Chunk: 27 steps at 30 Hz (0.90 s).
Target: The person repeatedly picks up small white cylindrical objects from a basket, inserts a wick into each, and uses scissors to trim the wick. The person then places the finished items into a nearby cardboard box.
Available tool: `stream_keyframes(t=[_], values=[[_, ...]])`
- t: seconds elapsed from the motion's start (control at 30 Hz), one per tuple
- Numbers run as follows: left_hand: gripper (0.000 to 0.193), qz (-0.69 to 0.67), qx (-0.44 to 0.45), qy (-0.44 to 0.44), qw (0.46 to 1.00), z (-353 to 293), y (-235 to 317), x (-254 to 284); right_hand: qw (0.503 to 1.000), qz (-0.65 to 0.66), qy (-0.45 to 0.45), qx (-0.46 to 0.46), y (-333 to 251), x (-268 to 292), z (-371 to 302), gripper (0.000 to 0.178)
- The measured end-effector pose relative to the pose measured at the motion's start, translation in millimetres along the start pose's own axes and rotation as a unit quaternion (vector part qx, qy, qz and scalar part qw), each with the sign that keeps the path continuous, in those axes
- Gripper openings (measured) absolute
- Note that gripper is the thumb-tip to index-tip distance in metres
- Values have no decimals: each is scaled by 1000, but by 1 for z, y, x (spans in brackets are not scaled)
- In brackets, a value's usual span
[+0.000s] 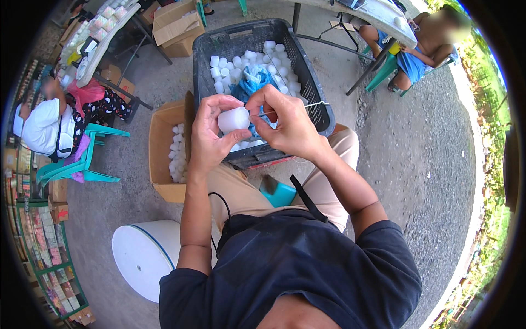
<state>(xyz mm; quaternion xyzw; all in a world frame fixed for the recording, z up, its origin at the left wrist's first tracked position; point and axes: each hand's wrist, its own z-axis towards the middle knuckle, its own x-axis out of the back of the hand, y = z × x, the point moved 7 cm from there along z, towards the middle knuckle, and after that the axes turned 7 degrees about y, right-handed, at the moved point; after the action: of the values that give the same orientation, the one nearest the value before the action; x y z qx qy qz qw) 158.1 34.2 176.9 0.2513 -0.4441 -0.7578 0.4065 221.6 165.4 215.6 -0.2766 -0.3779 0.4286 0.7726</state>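
Left hand (211,134): while its thumb presses from below and its fingers curl over the top, it grips a white cylinder (233,120) by the sides
Right hand (289,119): thumb and forefinger pinched together on a thin wire-like strand (316,103) at the cylinder's right end
Cylinder: held on its side between the two hands, above the near part of the black crate
Strand: shows on both sides of the right hand, its far tip bent; whether it is one piece is hidden
Black crate (244,28): just beyond the hands, holding many loose white cylinders (282,57) and a crumpled blue bag (253,78)
Cardboard box (171,192): beside the crate on the left, more white cylinders inside
White drum (139,263): on the ground near the person's left elbow
Left co-worker (46,129): in a white top on a green chair (87,159), near a loaded table (104,41)
Right co-worker (419,60): seated in blue shorts, a hand at something yellow
Far left edge: shelves (68,266) of stacked goods
Far right edge: green plants (493,219) beyond the pavement (422,181)
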Motion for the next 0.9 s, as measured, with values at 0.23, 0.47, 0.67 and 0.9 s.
stream_keyframes(t=[0.23, 0.47, 0.67, 0.9], values=[[48, -129, 47, 98, 986, -1, -21, 19, 998, -2, 53, -14, 14, 5, -7, 14], [49, -119, 43, 103, 987, -9, -45, 20, 997, -62, 42, 36, 15, -3, -11, 9], [52, -255, 99, 149, 950, -9, -52, 17, 994, -100, 47, 1, 19, -8, -14, 16], [41, -317, 153, 157, 922, -18, -65, -9, 981, 45, 78, -173, 49, -21, -23, 21]])
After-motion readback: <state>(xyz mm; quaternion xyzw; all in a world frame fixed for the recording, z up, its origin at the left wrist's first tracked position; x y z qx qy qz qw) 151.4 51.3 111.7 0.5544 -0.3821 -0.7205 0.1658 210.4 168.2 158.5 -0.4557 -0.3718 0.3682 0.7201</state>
